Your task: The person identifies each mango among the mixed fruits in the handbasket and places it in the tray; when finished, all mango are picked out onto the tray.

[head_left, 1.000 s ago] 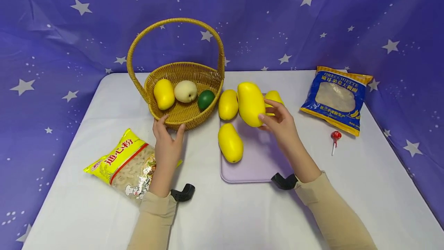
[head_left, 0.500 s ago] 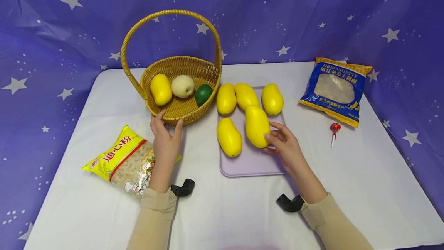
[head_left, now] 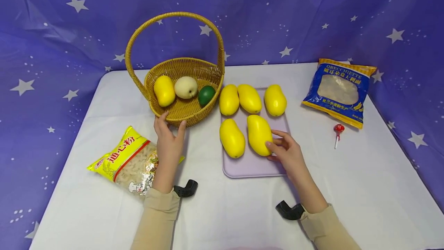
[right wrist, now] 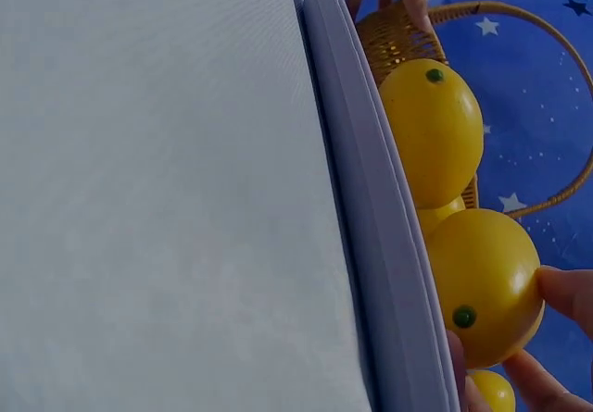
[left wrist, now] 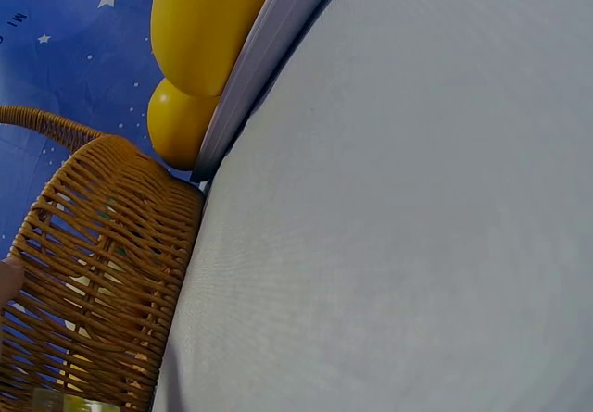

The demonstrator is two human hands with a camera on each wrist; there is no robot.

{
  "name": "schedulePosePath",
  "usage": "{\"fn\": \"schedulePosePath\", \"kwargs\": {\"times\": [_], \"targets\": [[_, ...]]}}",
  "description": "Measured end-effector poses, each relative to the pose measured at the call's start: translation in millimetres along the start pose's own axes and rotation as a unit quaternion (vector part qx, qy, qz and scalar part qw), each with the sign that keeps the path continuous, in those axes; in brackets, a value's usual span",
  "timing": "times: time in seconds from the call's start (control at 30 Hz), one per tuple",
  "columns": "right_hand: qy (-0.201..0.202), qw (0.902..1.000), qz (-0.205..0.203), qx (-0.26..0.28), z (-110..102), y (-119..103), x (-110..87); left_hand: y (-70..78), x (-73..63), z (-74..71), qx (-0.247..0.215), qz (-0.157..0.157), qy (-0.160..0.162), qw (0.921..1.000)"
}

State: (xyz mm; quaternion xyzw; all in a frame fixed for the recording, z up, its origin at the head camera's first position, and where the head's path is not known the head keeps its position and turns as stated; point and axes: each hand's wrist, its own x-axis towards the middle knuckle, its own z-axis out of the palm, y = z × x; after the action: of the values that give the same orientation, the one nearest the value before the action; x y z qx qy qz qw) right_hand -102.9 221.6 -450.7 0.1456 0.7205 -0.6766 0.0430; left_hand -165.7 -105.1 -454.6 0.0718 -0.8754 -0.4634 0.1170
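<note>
A yellow mango (head_left: 259,135) lies at the tray's front right, in the grip of my right hand (head_left: 287,153). Thumb and fingers lie against its right side; the right wrist view shows its green stem spot, with the thumb (right wrist: 567,293) touching it. Several other mangoes sit on the pale purple tray (head_left: 256,169). My left hand (head_left: 170,142) touches the front rim of the wicker basket (head_left: 189,118), fingers and thumb spread apart. Inside the basket are a yellow mango (head_left: 164,91), a cream-coloured round fruit (head_left: 186,87) and a dark green fruit (head_left: 206,96).
A yellow pasta bag (head_left: 133,165) lies beneath and left of my left forearm. At the right are a blue orecchiette bag (head_left: 338,92) and a red lollipop (head_left: 338,128). A purple star-patterned cloth (head_left: 263,18) hangs behind the white table (head_left: 215,211).
My right hand has brought the mango toward the tray's front, away from the back row, and lowered it. The left hand stays at the basket rim. The head view has shifted slightly.
</note>
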Motion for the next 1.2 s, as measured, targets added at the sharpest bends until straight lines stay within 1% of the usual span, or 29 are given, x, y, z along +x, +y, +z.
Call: {"fn": "schedulePosePath", "kwargs": {"times": [0.17, 0.27, 0.47, 0.63, 0.73, 0.87, 0.97, 1.1, 1.2], "targets": [[0.015, 0.9993, -0.014, -0.031, 3.6, 1.1, 1.5, -0.2, 0.1, 0.0, 0.01, -0.005, -0.001, 0.9999], [0.013, 0.9989, -0.015, -0.042, 6.1, 1.1, 3.1, -0.1, 0.3, -0.1, 0.016, -0.007, -0.002, 0.9999], [-0.008, 0.9996, -0.006, -0.026, 11.6, -0.5, 4.1, -1.6, 0.9, 0.3, 0.021, -0.002, 0.002, 0.9998], [-0.011, 0.9998, -0.006, -0.017, 15.5, -1.7, 4.3, -2.4, 0.6, 0.6, 0.02, 0.001, 0.003, 0.9998], [-0.011, 0.9997, -0.002, -0.023, 16.4, -2.2, 4.2, -2.1, 0.2, -0.1, 0.019, -0.003, 0.003, 0.9998], [-0.012, 0.9991, 0.001, -0.042, 17.2, -3.3, 3.5, -2.1, -0.8, -1.5, 0.016, -0.008, 0.001, 0.9998], [-0.018, 0.9981, -0.004, -0.059, 16.3, -5.9, 0.3, -1.6, -1.4, -1.4, 0.013, -0.006, -0.001, 0.9999], [-0.017, 0.9946, -0.018, -0.101, 13.4, -12.0, -6.9, -0.9, -1.4, -1.4, 0.01, 0.0, 0.001, 0.9999], [-0.006, 0.9909, -0.032, -0.131, 10.0, -16.8, -12.2, -0.2, -1.0, -1.9, 0.012, 0.002, 0.002, 0.9999]]}}
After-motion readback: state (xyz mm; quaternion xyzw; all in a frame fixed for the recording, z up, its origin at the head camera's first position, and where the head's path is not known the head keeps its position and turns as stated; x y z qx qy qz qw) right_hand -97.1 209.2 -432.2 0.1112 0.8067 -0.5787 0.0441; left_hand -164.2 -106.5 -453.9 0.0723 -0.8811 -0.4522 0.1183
